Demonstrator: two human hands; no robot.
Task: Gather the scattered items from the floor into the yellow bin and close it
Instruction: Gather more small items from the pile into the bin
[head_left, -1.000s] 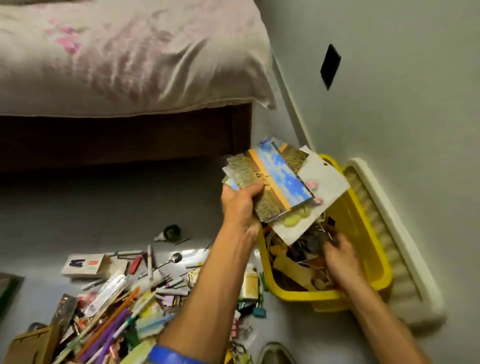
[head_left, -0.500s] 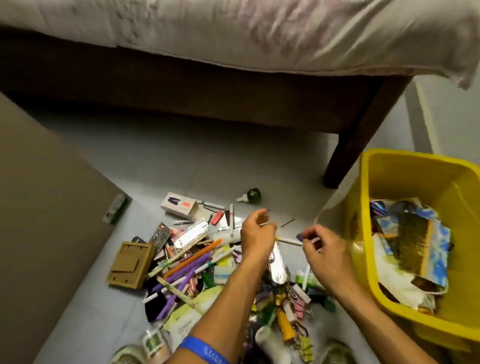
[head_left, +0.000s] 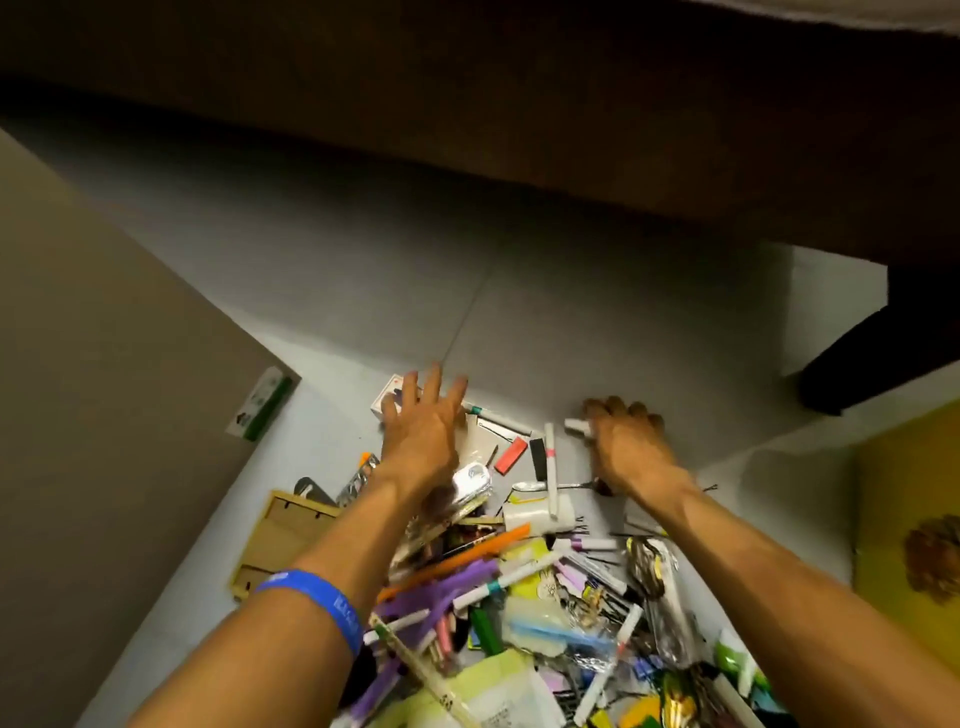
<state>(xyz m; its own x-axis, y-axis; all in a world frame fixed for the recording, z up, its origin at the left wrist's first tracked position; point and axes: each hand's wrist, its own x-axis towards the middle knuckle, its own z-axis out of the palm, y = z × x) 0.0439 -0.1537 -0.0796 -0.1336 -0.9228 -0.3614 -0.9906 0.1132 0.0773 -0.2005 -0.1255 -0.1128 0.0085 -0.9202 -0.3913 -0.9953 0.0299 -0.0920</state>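
Both hands reach past the pile: left hand (head_left: 423, 421) spread flat over a small white box (head_left: 387, 400), right hand (head_left: 626, 441) curled round a white tube (head_left: 576, 426), so raking inward suits, toward the yellow bin (head_left: 904, 499) right of it.

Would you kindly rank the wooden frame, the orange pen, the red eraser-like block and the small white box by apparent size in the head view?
1. wooden frame, partly hidden by the forearm
2. orange pen
3. small white box, mostly covered by the left hand, so unsure
4. red block
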